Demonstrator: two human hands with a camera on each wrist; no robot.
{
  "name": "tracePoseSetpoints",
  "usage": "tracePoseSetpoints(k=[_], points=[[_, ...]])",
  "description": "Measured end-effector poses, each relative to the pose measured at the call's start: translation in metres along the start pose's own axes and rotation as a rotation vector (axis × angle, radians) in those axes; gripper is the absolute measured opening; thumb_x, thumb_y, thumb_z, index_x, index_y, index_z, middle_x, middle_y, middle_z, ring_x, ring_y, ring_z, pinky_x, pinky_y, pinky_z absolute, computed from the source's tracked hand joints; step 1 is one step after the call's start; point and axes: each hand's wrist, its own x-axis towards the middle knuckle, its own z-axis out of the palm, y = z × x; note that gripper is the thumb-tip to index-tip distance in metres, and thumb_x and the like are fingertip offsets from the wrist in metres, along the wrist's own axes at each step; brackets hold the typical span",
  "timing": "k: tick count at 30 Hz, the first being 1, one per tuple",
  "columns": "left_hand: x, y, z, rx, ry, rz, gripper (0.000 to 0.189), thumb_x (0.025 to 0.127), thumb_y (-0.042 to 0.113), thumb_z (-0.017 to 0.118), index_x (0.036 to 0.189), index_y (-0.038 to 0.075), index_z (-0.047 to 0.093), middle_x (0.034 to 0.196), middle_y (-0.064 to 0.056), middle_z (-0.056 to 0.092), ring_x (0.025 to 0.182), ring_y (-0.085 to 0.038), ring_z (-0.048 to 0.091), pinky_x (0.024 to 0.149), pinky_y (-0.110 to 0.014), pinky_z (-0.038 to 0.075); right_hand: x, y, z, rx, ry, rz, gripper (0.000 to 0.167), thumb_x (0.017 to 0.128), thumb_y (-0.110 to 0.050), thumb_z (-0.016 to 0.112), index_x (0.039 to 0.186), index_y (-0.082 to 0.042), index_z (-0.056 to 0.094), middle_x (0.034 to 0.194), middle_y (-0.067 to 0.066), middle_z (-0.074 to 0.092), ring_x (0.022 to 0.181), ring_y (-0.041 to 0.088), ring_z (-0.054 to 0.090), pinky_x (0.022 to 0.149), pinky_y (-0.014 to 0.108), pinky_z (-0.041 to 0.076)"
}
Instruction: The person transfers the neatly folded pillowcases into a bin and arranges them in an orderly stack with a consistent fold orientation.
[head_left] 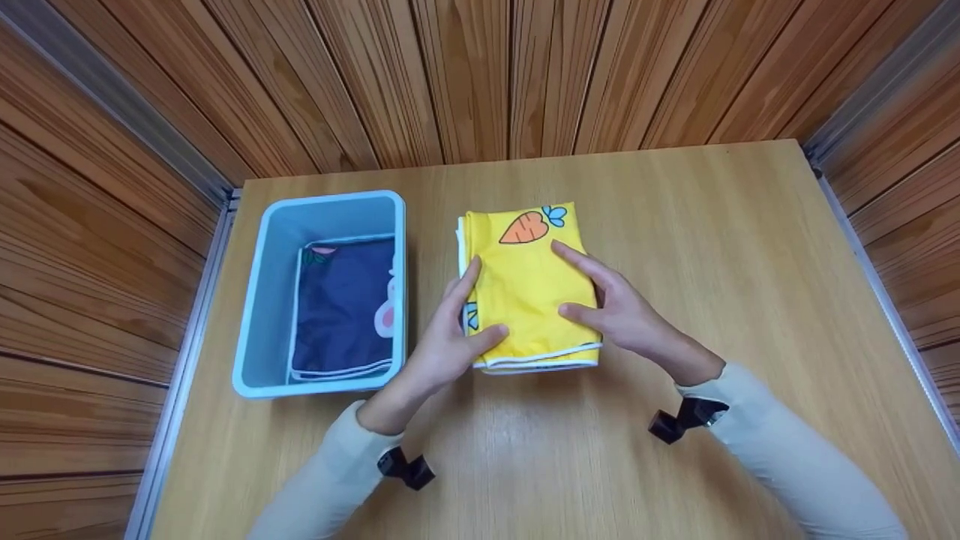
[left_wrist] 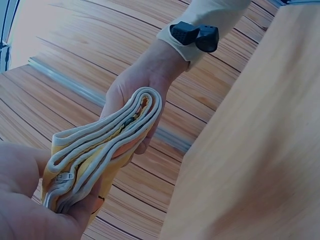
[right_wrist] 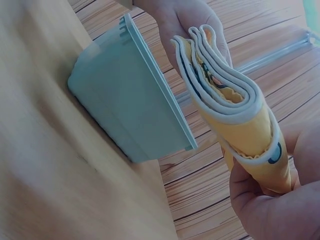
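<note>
Both hands hold a thick, folded yellow cloth (head_left: 529, 285) with carrot prints and white-bound edges, lifted above the table. My left hand (head_left: 450, 337) grips its left side, the thumb across the top face. On the opposite side my right hand (head_left: 619, 304) holds it with thumb and index finger on top and the other fingers underneath. Several stacked layers of the folded cloth (left_wrist: 100, 145) show edge-on in the left wrist view, with a small white plastic piece near the left hand. The right wrist view shows the rounded folds of the cloth (right_wrist: 245, 130) between both hands.
A light blue plastic bin (head_left: 251, 300) stands on the table, left of the hands. Inside lies a folded navy cloth (head_left: 341, 307) with white edging and a pink-and-white print. Wood-patterned panels (head_left: 480, 75) enclose the wooden table (head_left: 720, 247) at the back and sides.
</note>
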Motion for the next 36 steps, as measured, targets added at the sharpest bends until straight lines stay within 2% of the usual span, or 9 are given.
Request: tracePoseSetpoints(k=[7,15,20,29,32,36], points=[[-0.004,0.009,-0.007,0.002,0.027,-0.035,0.095,0.093,0.003,0.072,0.165,0.023,0.013,0.156,-0.006,0.027,0.124,-0.02,0.056,0.096,-0.026,0.053,0.005,-0.007,0.006,0.011,-0.031,-0.025,0.083,0.095,-0.002,0.07,0.163,-0.019,0.026,0.167,0.005,0.021,0.129,0.029,0.049,0.093,0.025,0.053],[-0.005,0.012,-0.015,0.001,0.047,-0.012,0.093,0.093,0.003,0.071,0.165,0.02,0.013,0.159,-0.006,0.025,0.128,-0.021,0.054,0.099,-0.026,0.052,0.012,-0.012,0.011,0.056,-0.044,-0.042,0.082,0.095,-0.001,0.069,0.163,-0.018,0.026,0.165,0.006,0.024,0.125,0.031,0.052,0.092,0.027,0.054],[-0.007,0.013,-0.022,0.005,0.048,-0.038,0.091,0.094,0.001,0.07,0.165,0.02,0.015,0.161,-0.005,0.023,0.131,-0.02,0.051,0.1,-0.027,0.051,0.015,-0.013,0.016,0.058,-0.048,-0.034,0.081,0.095,-0.003,0.069,0.163,-0.019,0.027,0.166,0.005,0.023,0.126,0.03,0.052,0.093,0.028,0.054],[-0.01,0.017,-0.033,0.104,0.09,-0.081,0.091,0.093,0.004,0.072,0.164,0.024,0.019,0.163,-0.001,0.024,0.14,-0.017,0.04,0.101,-0.024,0.049,0.022,-0.016,0.024,0.04,-0.044,-0.041,0.081,0.096,-0.003,0.069,0.163,-0.019,0.026,0.167,0.004,0.022,0.127,0.028,0.052,0.093,0.027,0.054],[-0.012,0.019,-0.038,0.077,0.085,-0.082,0.091,0.093,0.002,0.071,0.164,0.023,0.019,0.162,-0.001,0.024,0.139,-0.018,0.041,0.1,-0.024,0.05,0.025,-0.018,0.027,0.046,-0.047,-0.037,0.081,0.096,-0.003,0.069,0.163,-0.02,0.027,0.167,0.004,0.021,0.126,0.029,0.052,0.093,0.028,0.054],[-0.013,0.022,-0.045,-0.013,0.071,-0.091,0.09,0.094,-0.003,0.068,0.164,0.023,0.019,0.163,0.001,0.022,0.137,-0.02,0.044,0.099,-0.027,0.052,0.029,-0.021,0.032,0.043,-0.046,-0.057,0.081,0.096,-0.002,0.069,0.163,-0.019,0.027,0.167,0.003,0.021,0.13,0.027,0.049,0.095,0.028,0.053]])
